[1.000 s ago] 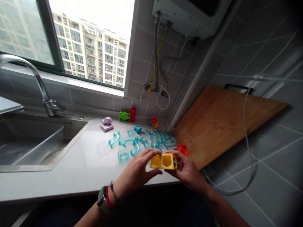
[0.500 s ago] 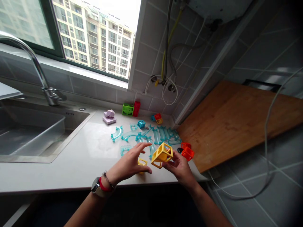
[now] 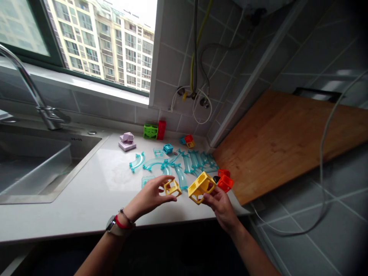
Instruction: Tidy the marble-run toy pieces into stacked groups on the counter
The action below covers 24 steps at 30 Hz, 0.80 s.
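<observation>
Currently, a small yellow cube frame (image 3: 172,188) is pinched between thumb and fingers of the left hand (image 3: 150,196), just below the centre of the frame. Whether its base is clear of the tabletop (image 3: 86,209) cannot be determined. A longer yellow double block (image 3: 200,184) is held by the right hand (image 3: 222,205), with the grip closed about its right end. The block's long axis is inclined from lower left to upper right; its free left end is directed toward the cube frame, and the two are separated by a narrow gap. Clear turquoise track pieces (image 3: 180,177) are laid out beyond both hands.
</observation>
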Each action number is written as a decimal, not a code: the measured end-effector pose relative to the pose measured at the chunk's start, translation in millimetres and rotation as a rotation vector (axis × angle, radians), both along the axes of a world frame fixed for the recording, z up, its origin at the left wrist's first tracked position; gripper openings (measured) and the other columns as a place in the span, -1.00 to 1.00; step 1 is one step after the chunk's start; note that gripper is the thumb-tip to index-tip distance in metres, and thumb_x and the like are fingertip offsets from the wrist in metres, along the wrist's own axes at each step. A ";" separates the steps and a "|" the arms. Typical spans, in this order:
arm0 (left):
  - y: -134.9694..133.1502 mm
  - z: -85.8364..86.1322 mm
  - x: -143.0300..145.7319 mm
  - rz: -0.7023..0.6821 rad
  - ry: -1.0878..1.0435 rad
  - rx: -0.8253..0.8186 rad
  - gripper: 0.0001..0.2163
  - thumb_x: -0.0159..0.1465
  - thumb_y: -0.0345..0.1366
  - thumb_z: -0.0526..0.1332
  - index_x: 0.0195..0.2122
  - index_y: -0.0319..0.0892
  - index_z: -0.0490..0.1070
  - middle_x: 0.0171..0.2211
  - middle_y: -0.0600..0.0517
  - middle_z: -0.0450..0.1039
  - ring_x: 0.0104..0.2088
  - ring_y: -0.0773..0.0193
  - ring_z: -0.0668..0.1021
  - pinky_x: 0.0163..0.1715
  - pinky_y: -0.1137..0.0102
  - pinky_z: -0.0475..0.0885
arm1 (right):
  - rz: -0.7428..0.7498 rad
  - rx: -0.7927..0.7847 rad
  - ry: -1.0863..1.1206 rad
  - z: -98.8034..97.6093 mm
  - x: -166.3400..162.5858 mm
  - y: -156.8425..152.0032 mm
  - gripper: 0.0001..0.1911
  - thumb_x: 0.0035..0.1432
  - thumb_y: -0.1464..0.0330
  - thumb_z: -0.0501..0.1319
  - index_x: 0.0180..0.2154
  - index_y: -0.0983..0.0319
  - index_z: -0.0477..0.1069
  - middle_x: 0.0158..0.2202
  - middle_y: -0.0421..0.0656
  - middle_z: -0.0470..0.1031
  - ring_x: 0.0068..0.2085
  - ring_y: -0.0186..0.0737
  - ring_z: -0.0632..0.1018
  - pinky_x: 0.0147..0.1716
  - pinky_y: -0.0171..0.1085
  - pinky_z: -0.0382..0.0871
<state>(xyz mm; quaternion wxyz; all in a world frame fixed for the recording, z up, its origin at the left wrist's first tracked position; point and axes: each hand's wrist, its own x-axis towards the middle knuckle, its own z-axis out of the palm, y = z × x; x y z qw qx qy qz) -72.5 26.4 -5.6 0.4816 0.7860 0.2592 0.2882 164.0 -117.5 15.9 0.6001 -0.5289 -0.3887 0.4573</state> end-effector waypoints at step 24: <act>-17.7 7.6 10.7 0.019 -0.191 -0.129 -0.37 0.03 -0.09 0.53 0.12 -0.06 0.45 -0.12 -0.03 0.46 -0.15 0.15 0.52 -0.26 0.32 0.62 | 0.095 0.187 -1.079 38.7 -10.2 5.2 -0.35 0.19 0.31 0.36 0.29 -0.03 0.32 0.02 -0.05 0.48 0.06 0.08 0.47 0.10 0.05 0.40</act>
